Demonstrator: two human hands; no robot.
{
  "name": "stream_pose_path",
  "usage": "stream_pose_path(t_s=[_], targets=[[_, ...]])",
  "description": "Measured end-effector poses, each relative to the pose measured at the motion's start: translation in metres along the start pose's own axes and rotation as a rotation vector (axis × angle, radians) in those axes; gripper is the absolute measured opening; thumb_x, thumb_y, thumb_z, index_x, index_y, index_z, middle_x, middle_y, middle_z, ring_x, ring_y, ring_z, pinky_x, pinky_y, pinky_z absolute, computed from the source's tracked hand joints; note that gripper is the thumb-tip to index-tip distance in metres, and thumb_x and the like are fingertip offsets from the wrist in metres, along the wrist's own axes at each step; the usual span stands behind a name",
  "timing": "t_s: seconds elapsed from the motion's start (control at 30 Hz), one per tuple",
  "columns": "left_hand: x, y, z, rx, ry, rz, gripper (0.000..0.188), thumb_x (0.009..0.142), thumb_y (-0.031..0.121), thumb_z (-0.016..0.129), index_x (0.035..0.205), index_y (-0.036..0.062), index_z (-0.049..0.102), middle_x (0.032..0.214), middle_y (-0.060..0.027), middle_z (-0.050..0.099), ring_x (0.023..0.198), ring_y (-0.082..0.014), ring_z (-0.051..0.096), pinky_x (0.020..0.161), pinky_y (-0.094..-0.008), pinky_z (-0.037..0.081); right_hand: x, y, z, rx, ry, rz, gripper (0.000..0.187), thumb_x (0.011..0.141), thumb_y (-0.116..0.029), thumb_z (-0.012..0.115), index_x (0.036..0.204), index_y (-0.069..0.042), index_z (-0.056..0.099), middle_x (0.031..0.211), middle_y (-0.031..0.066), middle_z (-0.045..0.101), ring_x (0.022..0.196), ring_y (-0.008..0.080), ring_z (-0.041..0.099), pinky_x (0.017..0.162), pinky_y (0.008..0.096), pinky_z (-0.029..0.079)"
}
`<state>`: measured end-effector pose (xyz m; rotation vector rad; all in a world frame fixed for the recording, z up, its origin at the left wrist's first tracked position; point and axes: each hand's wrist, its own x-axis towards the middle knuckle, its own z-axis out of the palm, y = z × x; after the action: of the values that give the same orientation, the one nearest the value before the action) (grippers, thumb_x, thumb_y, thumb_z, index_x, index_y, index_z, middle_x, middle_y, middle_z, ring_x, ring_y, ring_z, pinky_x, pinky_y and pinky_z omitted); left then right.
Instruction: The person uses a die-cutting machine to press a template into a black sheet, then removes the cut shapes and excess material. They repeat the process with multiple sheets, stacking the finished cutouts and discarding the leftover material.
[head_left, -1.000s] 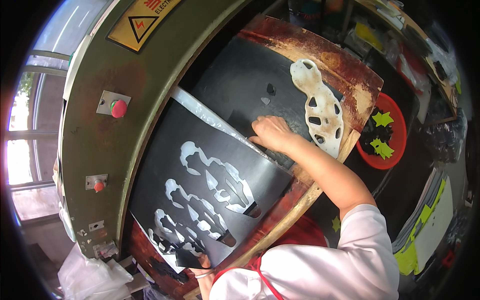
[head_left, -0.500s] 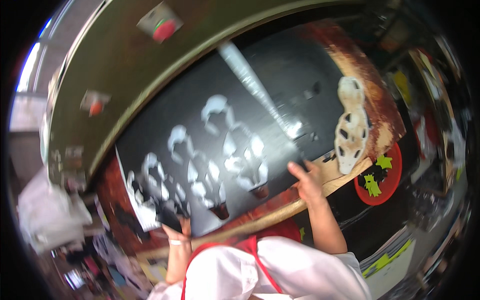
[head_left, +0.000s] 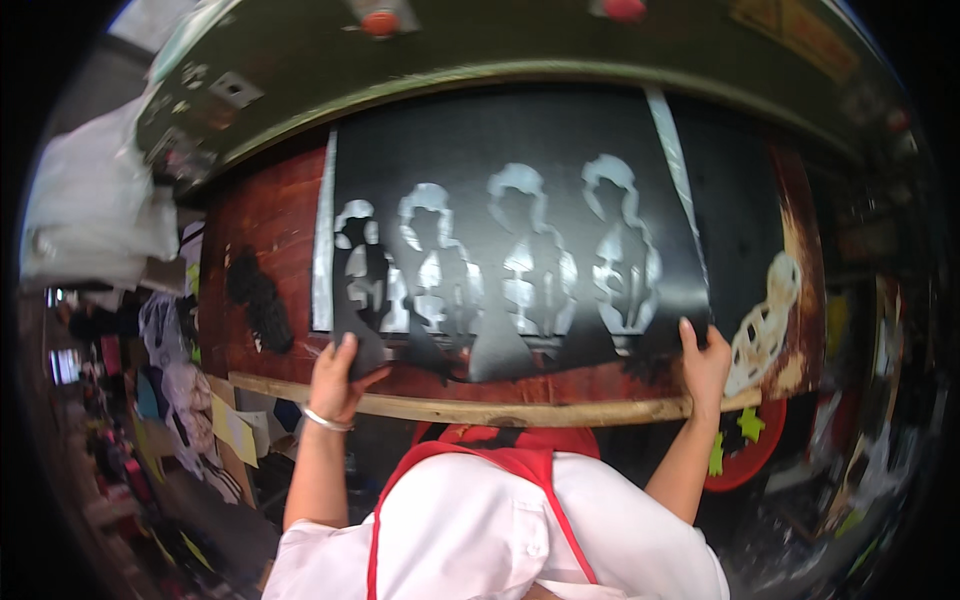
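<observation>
Sheet: A black flexible sheet (head_left: 430,140) with four figure-shaped openings (head_left: 520,265) lies across a worktable (head_left: 265,200) of worn red wood, its near edge in scalloped tongues short of the pale wooden rail (head_left: 520,411).
Left hand: From where I stand, the worker's left hand (head_left: 338,380), bracelet (head_left: 328,420) at the wrist, pinches the sheet's near left corner between thumb and fingers.
Right hand: The right hand (head_left: 706,365) pinches the near right corner, thumb on top.
Machine: A green machine frame (head_left: 500,40) spans the far side, carrying a red push button (head_left: 380,22).
Left side: Black scraps (head_left: 262,300) lie heaped on the table, apart from the sheet.
Right side: A white perforated template (head_left: 772,305) rests near the right hand; beyond the rail, a red bowl (head_left: 748,468) holds yellow-green scraps (head_left: 750,425).
Weak points: Uneven pulling could stretch or tear the narrow bridges between openings. A sagging tongue could catch on the rail and fold under.
Elbow room: A wide swing of the right arm could knock the template off the table, perhaps into the bowl.
</observation>
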<state>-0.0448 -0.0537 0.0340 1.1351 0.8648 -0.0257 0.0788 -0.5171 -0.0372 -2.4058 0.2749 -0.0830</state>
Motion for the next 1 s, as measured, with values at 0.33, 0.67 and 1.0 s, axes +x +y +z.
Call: stream_pose_path(t_s=[0.33,0.67,1.0], targets=[[-0.052,-0.010,-0.128,0.695,-0.518,-0.110,0.024,0.084,0.012,0.071,0.103,-0.0012,0.066,0.091,0.0001,0.065,0.086,-0.0083,0.057,0.079,-0.0270,0.048,-0.056,0.014,-0.123,0.549,-0.714,0.240,0.013,0.087,-0.007,0.062,0.081,0.005,0.064,0.067,0.0074,0.063,0.052,0.0138,0.058,0.045,0.0267,0.046],[0.036,0.019,-0.091,0.324,-0.063,0.075,0.037,0.101,0.032,0.046,0.132,0.0109,0.047,0.091,-0.0042,0.063,0.074,-0.0118,0.062,0.066,-0.0275,0.053,-0.032,0.094,-0.075,-0.361,0.156,0.013,0.047,0.086,-0.029,0.069,0.116,0.005,0.057,0.108,0.0227,0.061,0.099,0.0287,0.060,0.086,0.0384,0.046],[0.093,0.037,-0.037,1.146,0.249,0.382,0.078,0.074,0.051,0.073,0.128,-0.0007,0.051,0.071,-0.0140,0.066,0.073,-0.0275,0.067,0.068,-0.0386,0.051,-0.005,0.133,-0.052,-0.554,0.123,0.055,0.087,0.073,-0.028,0.078,0.145,-0.006,0.035,0.138,0.0308,0.041,0.129,0.0441,0.038,0.109,0.0466,0.029]])
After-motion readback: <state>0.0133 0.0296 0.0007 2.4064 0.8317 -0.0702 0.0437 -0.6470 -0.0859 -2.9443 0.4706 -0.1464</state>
